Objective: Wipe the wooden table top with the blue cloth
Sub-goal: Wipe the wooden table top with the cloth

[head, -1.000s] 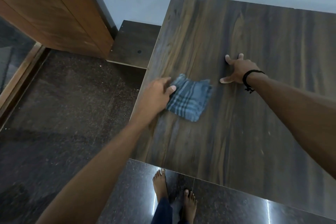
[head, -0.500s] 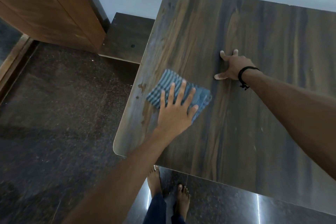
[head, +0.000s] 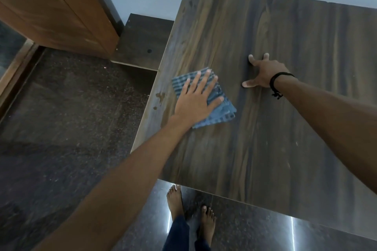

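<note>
The folded blue checked cloth (head: 222, 111) lies flat on the dark wooden table top (head: 275, 144), near its left edge. My left hand (head: 195, 98) presses on the cloth with straight, spread fingers and covers most of its left half. My right hand (head: 263, 72), with a black band at the wrist, rests on the bare wood to the right of the cloth, fingers spread, thumb pointing left. A wet streak and small brown stains (head: 160, 96) show on the wood just left of the cloth.
A pale wall runs behind the table. A low dark wooden ledge (head: 142, 43) sits at the table's back left, beside a brown wooden door (head: 61, 12). The floor is dark polished stone (head: 67, 128). My bare feet (head: 189, 210) stand at the table's near edge.
One second ago my left hand pinched the cloth's left edge; it now lies flat on top. The cloth has shifted a little towards the table's left edge. My right hand stays put.
</note>
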